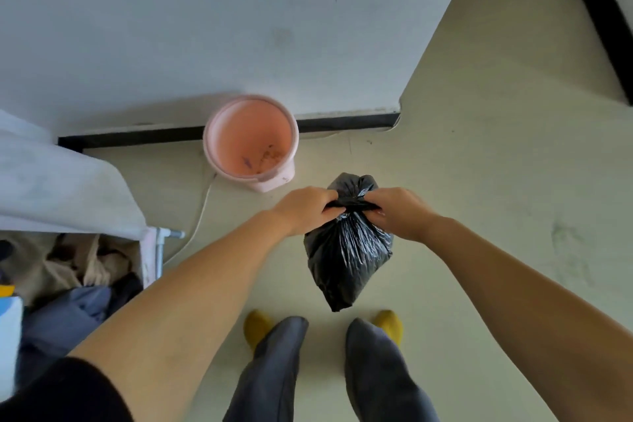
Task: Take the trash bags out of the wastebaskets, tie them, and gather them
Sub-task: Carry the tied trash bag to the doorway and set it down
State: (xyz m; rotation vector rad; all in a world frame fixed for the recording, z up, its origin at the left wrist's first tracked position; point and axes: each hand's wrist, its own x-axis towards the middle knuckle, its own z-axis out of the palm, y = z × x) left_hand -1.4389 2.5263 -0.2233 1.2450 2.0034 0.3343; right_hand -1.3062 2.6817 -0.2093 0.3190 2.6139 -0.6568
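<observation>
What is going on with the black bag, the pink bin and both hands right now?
black trash bag: out of the bin, full, held in the air, neck being pulled into a knot.
pink wastebasket: upright on the floor by the wall, no bag inside, a few crumbs at the bottom.
left hand: grips the bag's neck.
right hand: grips the bag's neck.

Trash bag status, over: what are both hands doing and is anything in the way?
Left hand and right hand both grip the black trash bag at its neck, mid-tie. Bag held above the floor. Pink wastebasket has no bag. Nothing in the way.
</observation>
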